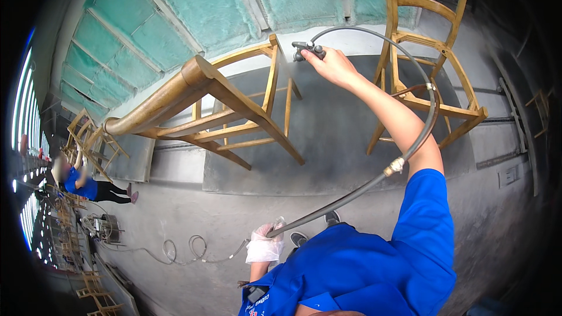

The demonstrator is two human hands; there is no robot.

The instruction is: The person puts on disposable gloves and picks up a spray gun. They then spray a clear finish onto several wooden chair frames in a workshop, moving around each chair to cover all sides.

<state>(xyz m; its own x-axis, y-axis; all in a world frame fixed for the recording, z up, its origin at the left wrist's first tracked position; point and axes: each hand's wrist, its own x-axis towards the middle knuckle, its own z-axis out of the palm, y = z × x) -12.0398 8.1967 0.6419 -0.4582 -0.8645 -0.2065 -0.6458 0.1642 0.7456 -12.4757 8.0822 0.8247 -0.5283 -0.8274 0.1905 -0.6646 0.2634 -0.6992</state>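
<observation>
spray gun (308, 50) – small dark metal body, held up at arm's length in right hand (335, 65), fingers clenched round the grip, nozzle end pointing left at the upturned wooden chair (218, 111). prob. light but nose-heavy w/ hose pull; rigid, hard, likely slick w/ finish residue; take by the grip only, keep off the nozzle end

hose (374, 178) – grey, stiff-flexible, loops from gun out over right forearm, metal coupling (396, 166) near the elbow, then runs down to left hand (264, 244). left hand in thin clear glove, closed round the hose at waist level, taking up the slack. hose prob. springy, drags on the gun; more line lies coiled on the floor (187, 250) to the left

chair (near) – lacquered, lying tilted on grey platform (328, 140), curved back rail toward camera, legs and rungs toward the gun. stiff, mod. weight, wet finish likely = don't touch

second chair (430, 64) – upright, right of the arm, close to the hose loop; snag risk there

room: platform front edge below chairs; green filter wall (205, 6) behind; open grey floor to lower left. another person in blue top (88, 184) crouched well apart at far left among stacked chair frames (88, 134)
</observation>
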